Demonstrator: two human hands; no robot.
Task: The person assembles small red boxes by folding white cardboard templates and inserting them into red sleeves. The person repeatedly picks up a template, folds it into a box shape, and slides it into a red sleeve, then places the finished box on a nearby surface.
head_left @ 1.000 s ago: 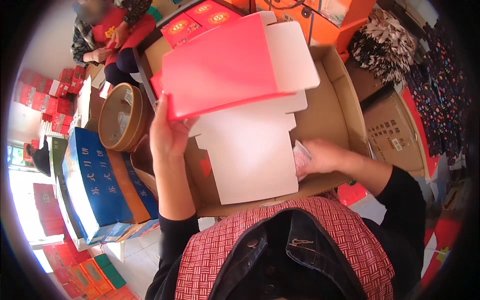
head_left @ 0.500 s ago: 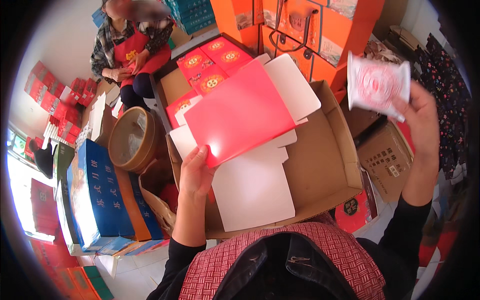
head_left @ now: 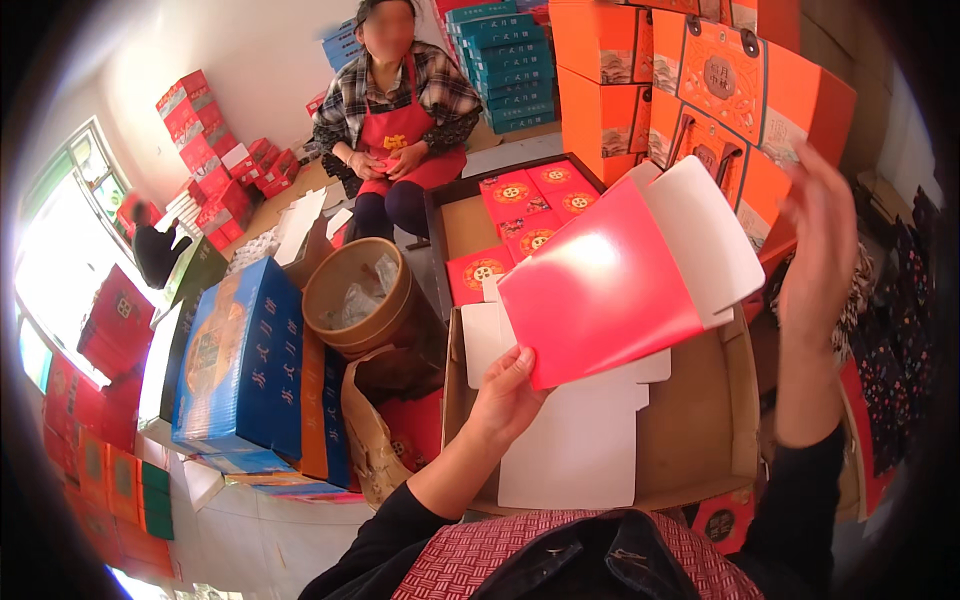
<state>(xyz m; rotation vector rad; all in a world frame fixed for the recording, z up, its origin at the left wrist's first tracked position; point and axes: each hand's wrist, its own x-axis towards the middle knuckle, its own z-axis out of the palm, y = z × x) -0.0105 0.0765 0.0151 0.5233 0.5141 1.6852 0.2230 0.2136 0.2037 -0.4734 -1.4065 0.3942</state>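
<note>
My left hand (head_left: 510,400) pinches the lower left corner of a flat red carton (head_left: 600,300), whose white flaps stick out at its right end. The carton is tilted above a shallow brown cardboard box (head_left: 700,450). Beneath it lies a white carton blank (head_left: 570,460). At the right, my raised right hand (head_left: 820,230) is slightly blurred, its fingers stretched upward beside the orange gift boxes (head_left: 725,75). No packet shows in it. Beyond the carton, red square boxes with gold emblems (head_left: 512,192) sit in a dark-rimmed tray (head_left: 435,225).
A person (head_left: 400,110) in a red apron sits across from me. To my left stand a round tan tub (head_left: 330,325) holding clear plastic and a blue carton (head_left: 240,370). Teal boxes (head_left: 510,65) are stacked at the back; dark floral cloth (head_left: 885,330) hangs at right.
The white-wrapped packet with a pink print has left my right hand and is out of sight. My view has swung left. My left hand still holds the red carton.
</note>
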